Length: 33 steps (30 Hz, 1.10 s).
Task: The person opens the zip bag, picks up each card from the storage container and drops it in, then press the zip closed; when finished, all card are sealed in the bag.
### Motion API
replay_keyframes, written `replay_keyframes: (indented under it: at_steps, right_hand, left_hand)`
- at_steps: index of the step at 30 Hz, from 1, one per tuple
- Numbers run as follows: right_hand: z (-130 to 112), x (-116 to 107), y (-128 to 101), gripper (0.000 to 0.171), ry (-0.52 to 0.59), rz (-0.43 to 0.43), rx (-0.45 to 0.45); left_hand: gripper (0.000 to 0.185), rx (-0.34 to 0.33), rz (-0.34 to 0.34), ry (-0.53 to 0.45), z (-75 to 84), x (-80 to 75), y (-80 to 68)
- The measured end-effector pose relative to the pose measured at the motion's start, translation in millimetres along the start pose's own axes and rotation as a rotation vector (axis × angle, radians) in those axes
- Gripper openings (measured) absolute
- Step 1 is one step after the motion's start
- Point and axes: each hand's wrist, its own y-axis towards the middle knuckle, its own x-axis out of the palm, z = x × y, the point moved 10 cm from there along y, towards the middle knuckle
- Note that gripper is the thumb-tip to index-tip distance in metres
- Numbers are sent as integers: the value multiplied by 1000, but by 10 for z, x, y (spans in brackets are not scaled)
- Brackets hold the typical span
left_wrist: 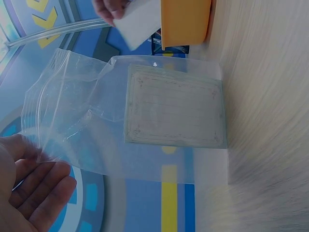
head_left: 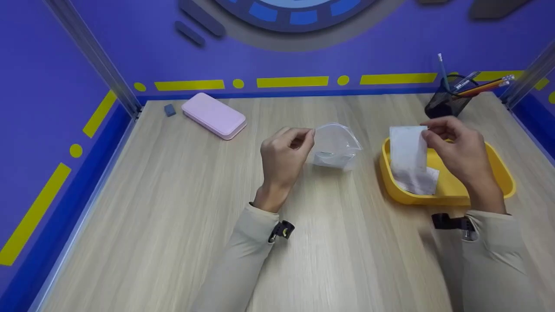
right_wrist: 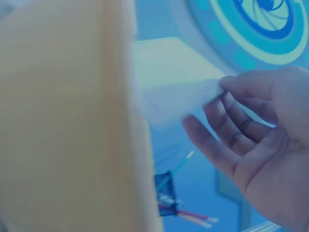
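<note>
My left hand (head_left: 288,149) pinches the open mouth of a clear zip bag (head_left: 336,145) that rests on the wooden table. In the left wrist view the zip bag (left_wrist: 145,116) holds a pale card (left_wrist: 175,111) with a printed border, and my left hand's fingers (left_wrist: 34,193) lie at the lower left. My right hand (head_left: 451,143) pinches the top of a white card (head_left: 407,149) held upright over a yellow tray (head_left: 503,173). More white cards (head_left: 422,182) lie in the tray. In the right wrist view the right hand's fingers (right_wrist: 227,140) grip the white card (right_wrist: 178,96) beside the tray's wall (right_wrist: 67,121).
A pink pencil case (head_left: 213,115) and a small grey-blue eraser (head_left: 169,109) lie at the back left. A black mesh pen cup (head_left: 446,104) with pencils stands behind the tray at the back right. Blue walls enclose the table on three sides.
</note>
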Motion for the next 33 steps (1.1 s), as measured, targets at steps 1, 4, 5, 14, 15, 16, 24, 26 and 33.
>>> replay_keyframes:
  at_steps: [1, 4, 5, 14, 15, 16, 24, 26, 33]
  right_hand:
    - [-58, -30, -11, 31, 16, 29, -17]
    - [-215, -109, -48, 29, 51, 104, -49]
    - [-263, -131, -58, 28, 57, 123, -59]
    - [-631, -240, -170, 23, 105, 242, -168]
    - [-665, -249, -183, 23, 110, 253, -171]
    - [-698, -262, -201, 23, 113, 266, -174]
    - [-1035, -320, -323, 18, 155, 327, -281]
    - [-1122, -317, -351, 19, 171, 337, -316]
    - [-1421, -275, -413, 18, 290, 364, -396]
  left_hand:
    - [5, 1, 2, -1, 0, -1, 1]
    - [5, 4, 6, 1, -1, -2, 3]
    - [5, 5, 6, 2, 0, -3, 3]
    - [5, 11, 10, -6, 14, -7, 2]
    - [5, 10, 9, -7, 12, -3, 1]
    - [5, 9, 8, -6, 12, 0, -1]
    - [6, 0, -2, -14, 24, 11, -13]
    - [6, -3, -4, -18, 25, 13, -19]
    - [5, -8, -8, -13, 9, 6, -13]
